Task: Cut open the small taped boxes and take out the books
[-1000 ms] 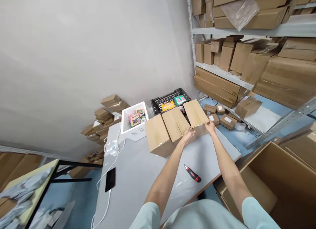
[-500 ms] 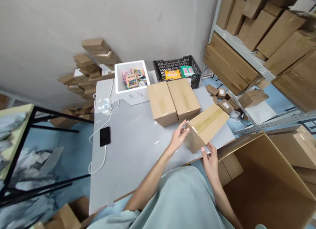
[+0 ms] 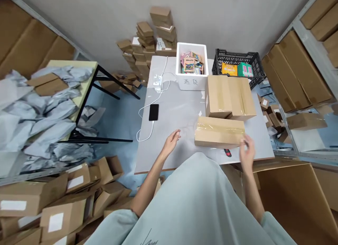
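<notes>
A taped cardboard box [image 3: 219,131] lies lengthwise near the front edge of the table, with clear brown tape along its top. My right hand [image 3: 247,151] is at the box's right end, slightly blurred, its fingers loosely bent; whether they touch the cardboard I cannot tell. Left of the box, above the tabletop, my left hand [image 3: 171,143] is empty with fingers apart. Two more cardboard boxes, a left one [image 3: 218,93] and a right one [image 3: 244,95], stand side by side just behind. A small red and black object [image 3: 227,152] pokes out by the front box's lower edge.
On the grey table [image 3: 179,107] are a phone [image 3: 153,112] on a white cable, a white foam box [image 3: 191,82] of small colourful packets and a black crate [image 3: 237,56]. A large open carton [image 3: 293,188] stands at right. Grey parcels [image 3: 47,111] cover a side table.
The box has turned from slanted and tilted in both hands to lying along the table's front. My left hand has come off it and moved left. The camera view has swung left.
</notes>
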The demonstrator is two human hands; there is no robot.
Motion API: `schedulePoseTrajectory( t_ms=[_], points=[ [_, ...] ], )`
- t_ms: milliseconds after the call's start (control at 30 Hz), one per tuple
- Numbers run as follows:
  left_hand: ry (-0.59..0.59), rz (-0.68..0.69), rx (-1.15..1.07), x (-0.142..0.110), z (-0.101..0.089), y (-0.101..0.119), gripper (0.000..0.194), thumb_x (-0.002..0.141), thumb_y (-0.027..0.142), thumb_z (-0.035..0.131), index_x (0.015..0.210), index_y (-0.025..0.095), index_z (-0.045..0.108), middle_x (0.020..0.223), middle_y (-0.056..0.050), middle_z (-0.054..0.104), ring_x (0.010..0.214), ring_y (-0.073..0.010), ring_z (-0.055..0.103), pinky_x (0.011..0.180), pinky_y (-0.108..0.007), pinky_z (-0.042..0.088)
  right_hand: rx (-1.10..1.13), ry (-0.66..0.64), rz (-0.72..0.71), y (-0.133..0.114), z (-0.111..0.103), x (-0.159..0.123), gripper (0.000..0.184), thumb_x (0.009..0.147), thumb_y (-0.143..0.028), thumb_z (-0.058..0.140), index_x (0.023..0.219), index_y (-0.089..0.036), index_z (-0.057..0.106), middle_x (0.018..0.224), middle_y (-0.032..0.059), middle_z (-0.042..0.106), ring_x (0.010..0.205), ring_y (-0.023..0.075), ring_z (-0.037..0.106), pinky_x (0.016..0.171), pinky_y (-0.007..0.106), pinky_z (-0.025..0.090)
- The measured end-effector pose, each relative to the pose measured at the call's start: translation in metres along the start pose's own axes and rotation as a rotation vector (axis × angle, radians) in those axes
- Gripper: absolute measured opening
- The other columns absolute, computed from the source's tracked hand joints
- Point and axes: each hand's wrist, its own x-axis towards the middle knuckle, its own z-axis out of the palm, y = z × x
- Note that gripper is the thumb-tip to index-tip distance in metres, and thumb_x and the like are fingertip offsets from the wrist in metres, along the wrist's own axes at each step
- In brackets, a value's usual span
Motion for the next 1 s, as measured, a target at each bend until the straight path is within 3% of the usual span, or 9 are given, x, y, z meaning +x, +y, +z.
schedulePoseTrajectory(
  t_ms=[67,133,233,400,533,633,733,833,1000],
  points=[
    [-0.019,-0.048,-0.029,-0.017,-0.002,-0.023,0.068,0.101,0.07,0.06,0.144,0.019,0.072,0.159,-0.023,0.071,0.127,-0.0385,0.079,0.114,-0.059,0.062,0.026,0.244,0.212,0.021,-0.018,0.034,0.061,0.1,-0.07,0.064,0.135,-0.021,0.076,0.158,0.0206,0.07,0.159,0.0351,0.057,0.134,0.06,0.044],
    [-0.049,-0.074,-0.062,-0.032,0.008,-0.038,0.073,0.095,0.077,0.065,0.14,0.02,0.074,0.157,-0.024,0.072,0.135,-0.0412,0.076,0.117,-0.061,0.06,0.051,0.21,0.338,0.041,-0.021,0.051,0.06,0.099,-0.074,0.055,0.116,-0.02,0.075,0.135,0.0216,0.08,0.144,0.039,0.069,0.119,0.064,0.057],
    [-0.096,-0.067,-0.118,-0.044,0.037,-0.047,0.073,0.089,0.078,0.073,0.137,0.022,0.078,0.16,-0.022,0.07,0.151,-0.0417,0.067,0.126,-0.06,0.054,0.098,0.066,0.432,0.064,-0.005,0.046,0.054,0.092,-0.075,0.057,0.099,-0.024,0.073,0.103,0.0134,0.084,0.112,0.036,0.08,0.097,0.057,0.068],
    [-0.094,-0.004,-0.196,-0.044,0.069,-0.044,0.066,0.096,0.075,0.071,0.137,0.024,0.08,0.16,-0.018,0.072,0.16,-0.0348,0.061,0.136,-0.053,0.044,0.143,-0.048,0.476,0.082,0.027,0.014,0.055,0.088,-0.073,0.058,0.114,-0.028,0.077,0.102,0.0058,0.084,0.097,0.0263,0.078,0.1,0.05,0.066],
    [0.013,0.07,-0.186,-0.06,0.045,-0.046,0.068,0.103,0.076,0.063,0.141,0.022,0.08,0.163,-0.017,0.069,0.163,-0.0328,0.055,0.144,-0.051,0.03,0.153,-0.132,0.497,0.086,0.041,-0.007,0.078,0.09,-0.089,0.049,0.128,-0.026,0.078,0.119,0.0121,0.085,0.114,0.0288,0.081,0.105,0.05,0.064],
    [0.141,0.155,-0.133,-0.087,0.009,-0.051,0.07,0.108,0.077,0.057,0.144,0.021,0.079,0.157,-0.017,0.072,0.157,-0.0335,0.061,0.142,-0.052,0.034,0.167,-0.198,0.504,0.081,0.054,-0.026,0.093,0.093,-0.096,0.04,0.14,-0.024,0.077,0.144,0.0168,0.081,0.137,0.0314,0.076,0.114,0.051,0.061],
    [0.31,0.174,-0.129,-0.104,-0.017,-0.055,0.077,0.112,0.079,0.05,0.15,0.018,0.075,0.153,-0.019,0.075,0.151,-0.0354,0.066,0.138,-0.055,0.041,0.191,-0.257,0.476,0.069,0.067,-0.043,0.094,0.099,-0.094,0.04,0.148,-0.022,0.075,0.165,0.0155,0.069,0.153,0.0308,0.066,0.125,0.049,0.054],
    [0.366,0.099,-0.202,-0.097,-0.028,-0.061,0.086,0.111,0.082,0.048,0.158,0.013,0.068,0.16,-0.023,0.07,0.157,-0.0363,0.062,0.139,-0.055,0.039,0.183,-0.331,0.435,0.057,0.078,-0.047,0.087,0.102,-0.089,0.047,0.148,-0.022,0.078,0.168,0.0132,0.068,0.157,0.0317,0.062,0.129,0.048,0.051],
    [0.292,-0.067,-0.257,-0.065,-0.039,-0.08,0.084,0.109,0.082,0.05,0.158,0.015,0.068,0.169,-0.022,0.063,0.169,-0.0376,0.048,0.142,-0.061,0.033,0.144,-0.421,0.496,0.057,0.09,-0.039,0.079,0.104,-0.082,0.056,0.143,-0.017,0.079,0.158,0.021,0.074,0.15,0.0349,0.069,0.125,0.051,0.057]
  ],
)
